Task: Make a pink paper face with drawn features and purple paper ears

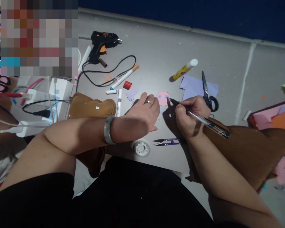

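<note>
1 head-worn camera looks forward and down.

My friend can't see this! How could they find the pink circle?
On the grey surface, look between the left hand and right hand. The pink circle is by the tip of the pen; unlike the purple paper nearby, it's round with bluish marks.

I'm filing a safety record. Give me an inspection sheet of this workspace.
Surface: grey surface, dotted with scraps.
Job's things: pink oval with two bluish spots; pen, tip by the oval.
Clutter: glue gun, scissors partly on lilac paper, purple snips.
Hands: left hand with fingers at the pink oval's edge; right hand holding the pen.
Cables: black cord looped beside the glue gun; cables around a white power strip.
Surroundings: dark blue area beyond; top left pixelated.
</note>
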